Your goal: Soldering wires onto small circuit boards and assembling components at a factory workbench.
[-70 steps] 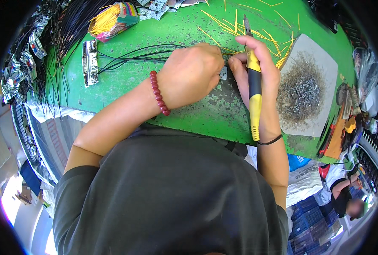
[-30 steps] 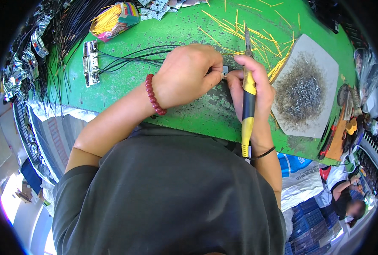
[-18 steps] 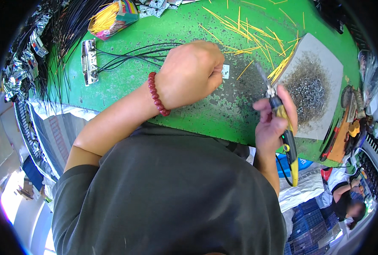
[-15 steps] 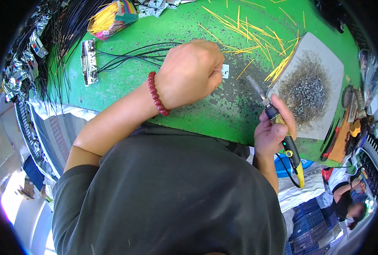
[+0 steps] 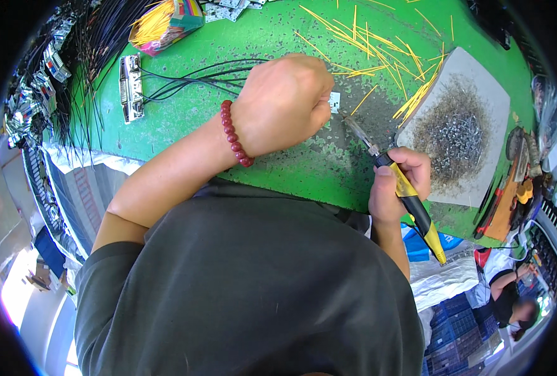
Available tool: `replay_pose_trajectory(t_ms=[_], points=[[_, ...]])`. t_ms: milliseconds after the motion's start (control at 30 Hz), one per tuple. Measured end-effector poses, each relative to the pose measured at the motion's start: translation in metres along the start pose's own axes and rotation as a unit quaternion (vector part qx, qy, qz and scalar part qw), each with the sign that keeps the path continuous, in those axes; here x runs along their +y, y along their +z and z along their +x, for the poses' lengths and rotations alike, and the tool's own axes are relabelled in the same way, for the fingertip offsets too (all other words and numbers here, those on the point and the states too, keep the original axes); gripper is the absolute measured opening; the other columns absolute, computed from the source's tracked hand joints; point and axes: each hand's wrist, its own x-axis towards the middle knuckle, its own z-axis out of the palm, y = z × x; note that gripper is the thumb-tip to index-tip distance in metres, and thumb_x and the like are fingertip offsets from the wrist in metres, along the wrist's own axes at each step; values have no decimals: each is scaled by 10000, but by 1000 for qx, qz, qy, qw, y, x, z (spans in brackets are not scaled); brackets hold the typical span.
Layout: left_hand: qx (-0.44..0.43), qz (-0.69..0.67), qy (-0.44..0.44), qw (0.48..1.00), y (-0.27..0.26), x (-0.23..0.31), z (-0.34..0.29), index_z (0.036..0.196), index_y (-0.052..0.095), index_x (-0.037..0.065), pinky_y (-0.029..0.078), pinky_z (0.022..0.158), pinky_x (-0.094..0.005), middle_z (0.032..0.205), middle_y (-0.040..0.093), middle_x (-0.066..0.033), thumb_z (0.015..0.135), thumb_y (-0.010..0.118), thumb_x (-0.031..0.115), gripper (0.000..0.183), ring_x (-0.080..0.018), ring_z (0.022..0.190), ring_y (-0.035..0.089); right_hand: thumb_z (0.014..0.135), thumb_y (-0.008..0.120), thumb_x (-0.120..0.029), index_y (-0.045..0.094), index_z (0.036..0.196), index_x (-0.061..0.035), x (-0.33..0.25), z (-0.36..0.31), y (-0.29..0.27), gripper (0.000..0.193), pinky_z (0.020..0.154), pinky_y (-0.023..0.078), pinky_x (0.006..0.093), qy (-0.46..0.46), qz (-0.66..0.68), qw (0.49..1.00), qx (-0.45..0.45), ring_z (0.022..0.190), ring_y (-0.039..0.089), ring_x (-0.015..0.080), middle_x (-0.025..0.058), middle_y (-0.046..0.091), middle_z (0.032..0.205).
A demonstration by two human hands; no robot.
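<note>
My left hand (image 5: 286, 103) is closed, knuckles up, over the green workbench. Several black wires (image 5: 209, 79) run from a shiny metal connector housing (image 5: 130, 88) on the left and vanish beneath this hand. Just past its fingertips pokes out a small white board (image 5: 334, 102). What the fingers pinch is hidden. My right hand (image 5: 386, 202) grips a yellow and black soldering iron (image 5: 417, 212) like a pen. The iron's metal tip points up and left, a short gap from the white board.
Loose yellow sticks (image 5: 382, 53) lie scattered at the back, and more fill a colourful box (image 5: 184, 22). A grey slab (image 5: 476, 175) with dark residue stands right. Black cables with connectors (image 5: 53, 62) heap at left. Hand tools (image 5: 501, 207) lie far right. A co-worker (image 5: 510, 301) sits beyond.
My right hand has tilted the soldering iron and brought its tip left, closer to the white board. The left hand stays closed in nearly the same place.
</note>
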Motion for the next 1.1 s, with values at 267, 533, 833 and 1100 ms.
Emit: replay_pose_trajectory(t_ms=[267,533,833,1100], points=[[12,-3,6,1000,1,0,-1,685,556,28,478,618,-388,708,578,-101,701,621,41,68,-304,702,585,763,717,-133,552,948,-13,-2,2,0,276,578,370,201,3,-26,999,-35,633,463,53,16,558,756],[12,-4,9,1000,2,0,-1,687,559,29,477,619,-392,709,578,-105,701,625,48,70,-305,701,584,769,724,-142,551,950,-20,-1,-1,1,278,587,377,206,1,-21,1000,-22,649,467,57,28,566,794],[-3,5,4,1000,-1,0,1,683,555,23,470,606,-390,695,574,-109,694,630,46,79,-307,682,573,777,736,-178,545,964,-23,1,1,-1,308,600,365,212,-33,6,999,-4,666,453,64,39,562,830],[-33,-29,2,999,-8,1,2,705,579,1,480,620,-368,725,603,-117,701,655,26,79,-292,689,593,794,713,-151,539,968,-19,0,0,-4,279,580,357,216,-26,15,999,-26,650,443,62,24,534,782]])
